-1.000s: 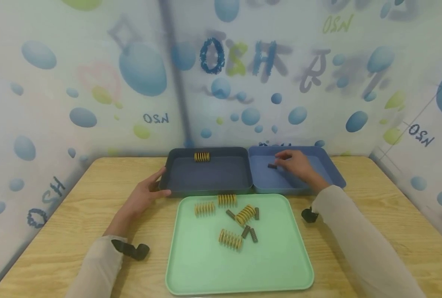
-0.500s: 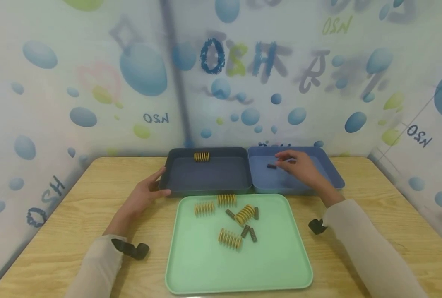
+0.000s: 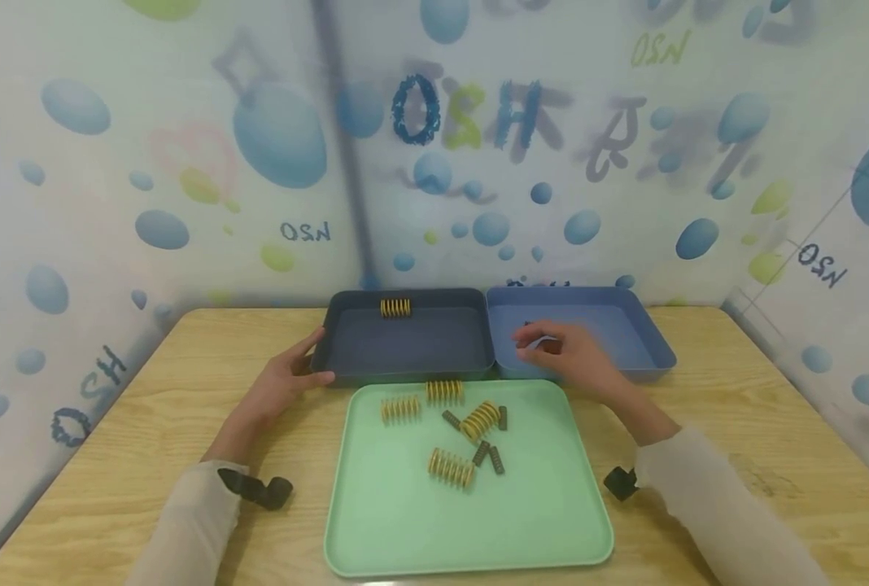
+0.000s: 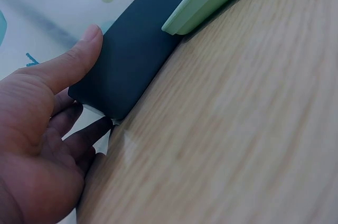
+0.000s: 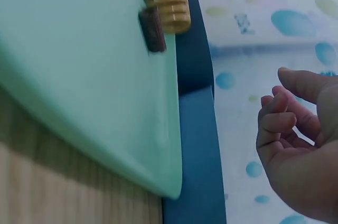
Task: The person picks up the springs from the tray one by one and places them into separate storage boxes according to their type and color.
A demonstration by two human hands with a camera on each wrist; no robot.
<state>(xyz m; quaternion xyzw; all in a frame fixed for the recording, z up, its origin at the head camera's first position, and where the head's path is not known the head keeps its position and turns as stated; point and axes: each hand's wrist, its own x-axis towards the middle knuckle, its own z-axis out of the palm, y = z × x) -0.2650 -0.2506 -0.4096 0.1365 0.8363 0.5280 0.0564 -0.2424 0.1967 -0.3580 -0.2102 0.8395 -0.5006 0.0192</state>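
My left hand (image 3: 281,384) rests against the left end of the dark grey tray (image 3: 414,374), its thumb (image 4: 87,57) on the front wall and fingers round the corner. My right hand (image 3: 569,358) is raised over the front left part of the blue tray (image 3: 635,342), fingers loosely bent with nothing between them. Just past its fingertips a bit of a small dark spring (image 3: 527,324) shows; the hand hides the rest. A yellow spring (image 3: 395,308) lies at the back of the dark tray. The green tray (image 3: 471,529) holds several yellow springs (image 3: 451,469) and small dark springs (image 3: 496,460).
The green tray stands directly in front of the two other trays, which sit side by side on the wooden table (image 3: 141,431). A patterned wall (image 3: 434,220) rises right behind them. Each wrist carries a black camera mount (image 3: 621,483).
My right hand has drawn back from the small dark springs in the blue tray, moving toward the front and slightly left. The left hand has stayed on the dark tray.
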